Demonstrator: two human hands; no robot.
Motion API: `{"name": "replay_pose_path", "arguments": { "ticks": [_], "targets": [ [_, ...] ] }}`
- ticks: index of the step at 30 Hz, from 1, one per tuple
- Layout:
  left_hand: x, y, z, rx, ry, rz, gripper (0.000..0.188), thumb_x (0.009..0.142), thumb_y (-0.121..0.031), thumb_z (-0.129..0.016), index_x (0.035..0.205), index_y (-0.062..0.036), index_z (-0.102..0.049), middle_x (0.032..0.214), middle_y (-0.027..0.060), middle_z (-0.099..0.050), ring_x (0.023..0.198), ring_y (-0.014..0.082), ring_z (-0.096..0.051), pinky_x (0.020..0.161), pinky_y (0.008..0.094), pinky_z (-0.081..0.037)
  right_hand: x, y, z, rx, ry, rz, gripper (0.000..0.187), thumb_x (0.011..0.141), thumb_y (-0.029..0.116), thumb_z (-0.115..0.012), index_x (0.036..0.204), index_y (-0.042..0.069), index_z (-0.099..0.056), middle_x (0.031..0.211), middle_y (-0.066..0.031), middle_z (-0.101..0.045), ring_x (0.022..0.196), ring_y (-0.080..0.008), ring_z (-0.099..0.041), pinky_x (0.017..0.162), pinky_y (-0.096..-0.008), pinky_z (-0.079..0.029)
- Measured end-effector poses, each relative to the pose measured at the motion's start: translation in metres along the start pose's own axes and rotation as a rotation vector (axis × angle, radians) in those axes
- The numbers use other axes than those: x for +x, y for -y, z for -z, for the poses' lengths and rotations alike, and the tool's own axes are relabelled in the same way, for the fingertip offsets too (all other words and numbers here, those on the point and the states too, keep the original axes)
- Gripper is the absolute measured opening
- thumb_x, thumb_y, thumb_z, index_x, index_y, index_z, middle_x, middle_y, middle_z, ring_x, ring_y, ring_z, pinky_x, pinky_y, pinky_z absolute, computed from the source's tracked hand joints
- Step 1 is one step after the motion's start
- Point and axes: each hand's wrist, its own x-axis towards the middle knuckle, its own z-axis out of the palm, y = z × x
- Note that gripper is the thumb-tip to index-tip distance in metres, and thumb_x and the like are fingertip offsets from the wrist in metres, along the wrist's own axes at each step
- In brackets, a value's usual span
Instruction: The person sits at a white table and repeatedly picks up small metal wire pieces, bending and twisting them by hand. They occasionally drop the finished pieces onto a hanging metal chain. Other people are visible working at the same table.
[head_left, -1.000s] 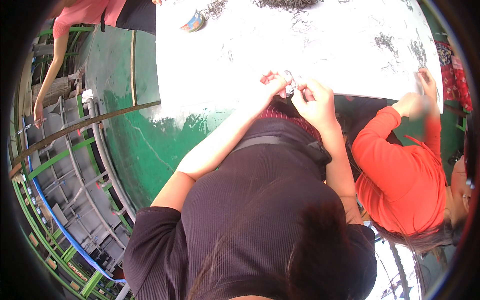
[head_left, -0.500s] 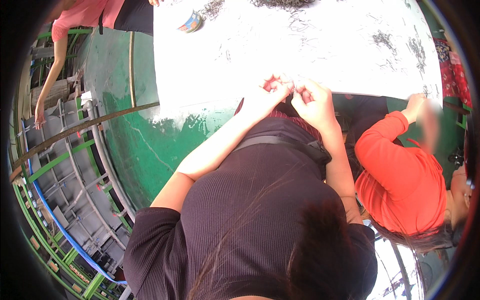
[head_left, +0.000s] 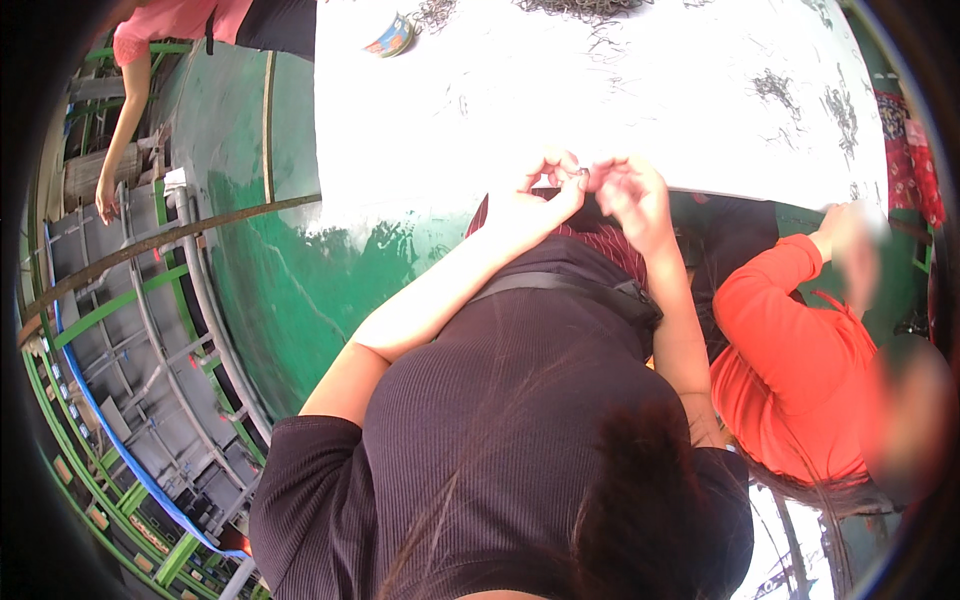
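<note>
In the head view, my hands are brought close together in front of me, at the near edge of the white table (head_left: 470,130). My left hand (head_left: 545,195) has its thumb and a finger pinched on a small dark piece (head_left: 583,172), which sits between my two hands, too small to make out in detail. My right hand (head_left: 635,195) is curled just beside it and blurred, so I cannot tell whether its fingers grip anything.

The table is glaringly bright. Near its far edge lies a dark heap (head_left: 590,6) of thin curly bits, with a smaller heap (head_left: 435,14) to its left and a colourful round tin (head_left: 392,37) near that. More bits lie loose across the top, gathering into a cluster (head_left: 775,88) and a strip (head_left: 841,118) toward the right side.

The floor (head_left: 285,300) is green, with darker and paler patches to my left. A brown beam (head_left: 190,237) crosses there, above a rack (head_left: 150,330) of grey pipes and green bars edged by a blue strip (head_left: 125,465). A co-worker in orange (head_left: 800,345) is on my right, partly blurred; another in pink (head_left: 190,20) stands at the upper left, one arm hanging down.
</note>
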Motion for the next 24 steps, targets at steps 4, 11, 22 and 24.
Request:
{"name": "replay_pose_path", "arguments": {
  "ticks": [4,11,22,24],
  "targets": [
    [-0.003,-0.003,0.008,0.09,0.043,-0.094,0.014,0.07,0.0,-0.061,0.08,-0.0067,-0.055,0.068,-0.0028,-0.055,0.062,0.003,-0.046,0.06,0.0193,-0.039,0.039,-0.035,0.031,-0.602,-0.106,-0.078,0.021,0.079,0.02,-0.055,0.082,-0.001,-0.055,0.066,-0.0032,-0.055,0.049,-0.0094,-0.046,0.048,-0.0212,-0.038],
    [-0.012,0.0,0.021,0.054,0.052,-0.081,0.015,0.07,0.001,-0.061,0.081,-0.0059,-0.054,0.067,-0.0026,-0.054,0.059,0.003,-0.047,0.057,0.0198,-0.039,0.091,-0.058,0.001,-1.508,0.067,-0.098,0.031,0.074,0.035,-0.052,0.083,0.006,-0.06,0.072,-0.0102,-0.062,0.065,-0.0238,-0.061,0.055,-0.0368,-0.046],
    [0.002,-0.004,0.034,0.066,0.135,-0.063,0.013,0.071,-0.002,-0.06,0.083,-0.0065,-0.056,0.068,-0.0023,-0.055,0.062,0.0026,-0.048,0.058,0.0196,-0.039,0.109,-0.059,0.005,-1.555,0.021,0.181,0.032,0.074,0.036,-0.05,0.082,0.006,-0.06,0.072,-0.0104,-0.062,0.066,-0.0236,-0.061,0.056,-0.0364,-0.047],
    [0.001,-0.012,0.037,0.001,0.153,-0.036,0.012,0.071,-0.003,-0.06,0.081,-0.0064,-0.056,0.069,-0.0021,-0.056,0.061,0.0029,-0.049,0.057,0.0197,-0.04,0.11,-0.044,0.004,-1.546,0.034,0.022,0.027,0.074,0.03,-0.052,0.08,0.004,-0.059,0.066,-0.0088,-0.059,0.06,-0.0204,-0.056,0.055,-0.0315,-0.044]
  ]
}}
